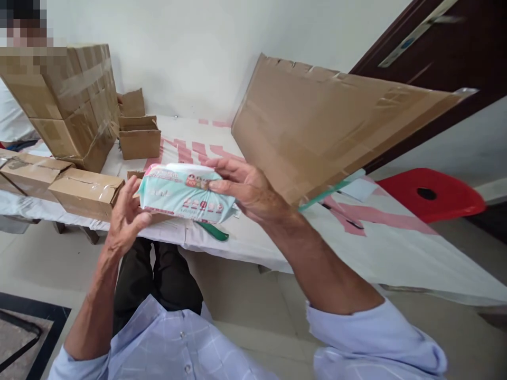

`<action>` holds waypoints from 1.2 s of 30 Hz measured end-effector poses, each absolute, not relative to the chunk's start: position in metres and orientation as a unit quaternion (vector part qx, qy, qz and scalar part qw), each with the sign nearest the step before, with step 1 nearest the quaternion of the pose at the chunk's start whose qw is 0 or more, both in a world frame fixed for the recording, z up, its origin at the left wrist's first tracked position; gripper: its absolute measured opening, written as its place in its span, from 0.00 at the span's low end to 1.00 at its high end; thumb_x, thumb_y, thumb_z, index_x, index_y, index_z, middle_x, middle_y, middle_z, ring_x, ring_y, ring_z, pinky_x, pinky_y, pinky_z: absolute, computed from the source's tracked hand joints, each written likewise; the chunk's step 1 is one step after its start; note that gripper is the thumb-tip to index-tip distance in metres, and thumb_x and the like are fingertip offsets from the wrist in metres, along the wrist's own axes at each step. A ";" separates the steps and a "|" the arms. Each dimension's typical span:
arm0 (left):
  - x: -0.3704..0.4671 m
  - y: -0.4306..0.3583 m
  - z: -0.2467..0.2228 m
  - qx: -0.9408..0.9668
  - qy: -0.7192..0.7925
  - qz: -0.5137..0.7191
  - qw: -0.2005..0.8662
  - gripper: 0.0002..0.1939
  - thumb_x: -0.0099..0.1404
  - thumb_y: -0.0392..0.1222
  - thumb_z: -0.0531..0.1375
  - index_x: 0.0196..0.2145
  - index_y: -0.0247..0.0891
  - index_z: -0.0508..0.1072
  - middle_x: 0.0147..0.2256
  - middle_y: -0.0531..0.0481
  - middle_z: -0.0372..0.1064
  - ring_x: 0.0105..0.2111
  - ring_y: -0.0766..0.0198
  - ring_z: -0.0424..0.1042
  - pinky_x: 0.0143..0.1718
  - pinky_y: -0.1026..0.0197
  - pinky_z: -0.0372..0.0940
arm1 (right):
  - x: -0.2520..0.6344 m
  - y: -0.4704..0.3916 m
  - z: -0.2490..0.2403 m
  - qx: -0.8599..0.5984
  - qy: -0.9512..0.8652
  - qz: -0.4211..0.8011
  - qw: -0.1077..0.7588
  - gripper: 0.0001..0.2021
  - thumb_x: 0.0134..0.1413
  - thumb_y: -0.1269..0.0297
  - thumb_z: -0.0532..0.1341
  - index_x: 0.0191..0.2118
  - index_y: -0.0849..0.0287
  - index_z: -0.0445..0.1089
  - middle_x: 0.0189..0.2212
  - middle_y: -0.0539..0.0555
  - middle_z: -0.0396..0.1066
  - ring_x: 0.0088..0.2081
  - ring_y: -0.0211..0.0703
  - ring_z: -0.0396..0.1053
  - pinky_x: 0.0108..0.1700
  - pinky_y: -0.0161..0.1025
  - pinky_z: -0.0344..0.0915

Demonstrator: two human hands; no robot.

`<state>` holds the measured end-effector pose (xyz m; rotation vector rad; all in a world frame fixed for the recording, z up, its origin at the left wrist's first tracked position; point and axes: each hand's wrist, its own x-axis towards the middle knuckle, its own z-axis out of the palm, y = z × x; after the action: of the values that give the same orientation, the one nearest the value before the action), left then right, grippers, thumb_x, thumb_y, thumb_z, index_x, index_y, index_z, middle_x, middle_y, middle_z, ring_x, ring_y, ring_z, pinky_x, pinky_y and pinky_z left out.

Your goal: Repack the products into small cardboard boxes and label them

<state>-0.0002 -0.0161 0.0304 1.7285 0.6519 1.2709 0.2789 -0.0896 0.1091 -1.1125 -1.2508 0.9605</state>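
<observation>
A soft plastic packet (182, 194), mint green and white with printed pictures, looks like a pack of wipes. My right hand (251, 192) grips its right end, thumb on the front face and fingers over the top. Beside the packet's left end is my left hand (125, 219), thumb and fingers apart; whether its fingertips touch the packet I cannot tell. Behind and below the packet, a cardboard box (158, 216) is mostly hidden. On the table's near edge, a curved green handle (216, 231) lies just under the packet.
Taped cartons (85, 190) line the table's left side, before a tall carton stack (79, 100). A small open box (140, 138) stands behind. At right are a large cardboard sheet (317, 121), scissors (348, 219) and a red stool (435, 195). A person (26, 26) is at far left.
</observation>
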 end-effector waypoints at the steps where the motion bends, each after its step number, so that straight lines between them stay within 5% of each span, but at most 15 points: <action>1: 0.002 -0.026 0.034 0.686 0.248 0.504 0.462 0.49 0.60 0.67 0.72 0.72 0.48 0.65 0.69 0.38 0.67 0.68 0.37 0.69 0.66 0.38 0.71 | 0.273 -0.094 0.102 -0.473 -0.515 0.435 0.568 0.29 0.43 0.50 0.81 0.49 0.55 0.76 0.44 0.55 0.81 0.43 0.47 0.79 0.46 0.46 0.80; 6: 0.011 -0.060 0.024 0.610 0.317 0.533 0.493 0.42 0.57 0.60 0.76 0.65 0.44 0.74 0.60 0.40 0.76 0.62 0.38 0.75 0.65 0.39 0.71 | 0.245 -0.118 0.060 -0.484 -0.473 0.462 0.573 0.30 0.48 0.40 0.77 0.50 0.54 0.74 0.47 0.56 0.80 0.45 0.49 0.79 0.47 0.46 0.79; 11: 0.012 -0.071 0.013 0.541 0.352 0.573 0.506 0.38 0.59 0.58 0.76 0.62 0.43 0.75 0.56 0.41 0.79 0.58 0.41 0.79 0.57 0.44 0.77 | 0.216 -0.137 0.024 -0.452 -0.524 0.361 0.626 0.38 0.52 0.38 0.74 0.64 0.51 0.69 0.66 0.60 0.70 0.65 0.59 0.71 0.66 0.53 0.71; 14: 0.008 -0.066 0.022 0.519 0.357 0.564 0.533 0.40 0.60 0.62 0.74 0.64 0.42 0.73 0.55 0.41 0.79 0.54 0.42 0.80 0.53 0.45 0.79 | 0.200 -0.133 0.014 -0.423 -0.519 0.340 0.661 0.41 0.53 0.39 0.73 0.68 0.50 0.67 0.70 0.60 0.67 0.68 0.62 0.68 0.70 0.57 0.68; 19: -0.014 -0.052 0.034 0.596 0.365 0.484 0.527 0.42 0.57 0.64 0.75 0.63 0.42 0.74 0.59 0.40 0.78 0.59 0.40 0.77 0.54 0.47 0.77 | 0.190 -0.110 0.003 -0.417 -0.466 0.369 0.688 0.39 0.51 0.37 0.73 0.64 0.53 0.72 0.60 0.59 0.78 0.63 0.61 0.74 0.68 0.56 0.70; 26: -0.036 -0.038 0.028 0.676 0.324 0.414 0.517 0.38 0.51 0.58 0.79 0.54 0.37 0.78 0.47 0.41 0.83 0.49 0.46 0.80 0.52 0.49 0.75 | 0.191 -0.100 -0.004 -0.431 -0.355 0.478 0.678 0.41 0.40 0.28 0.73 0.53 0.55 0.75 0.44 0.57 0.84 0.49 0.61 0.82 0.50 0.55 0.80; 31: -0.024 -0.029 0.051 0.677 0.317 0.459 0.480 0.37 0.48 0.60 0.80 0.49 0.38 0.79 0.48 0.41 0.82 0.51 0.46 0.80 0.54 0.50 0.75 | 0.200 -0.092 0.024 -0.413 -0.408 0.426 0.694 0.38 0.46 0.26 0.70 0.50 0.54 0.76 0.46 0.58 0.84 0.52 0.59 0.81 0.50 0.52 0.79; 36: -0.012 -0.021 0.092 0.666 0.282 0.507 0.469 0.41 0.47 0.60 0.81 0.53 0.38 0.76 0.49 0.41 0.82 0.48 0.49 0.81 0.48 0.53 0.77 | 0.209 -0.080 0.063 -0.375 -0.514 0.348 0.688 0.37 0.57 0.28 0.64 0.59 0.52 0.74 0.56 0.57 0.81 0.60 0.55 0.77 0.55 0.50 0.77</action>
<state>-0.0124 -0.0214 0.0921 1.6338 0.6910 1.2435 0.2095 -0.0796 0.0628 -0.8386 -1.1511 0.7798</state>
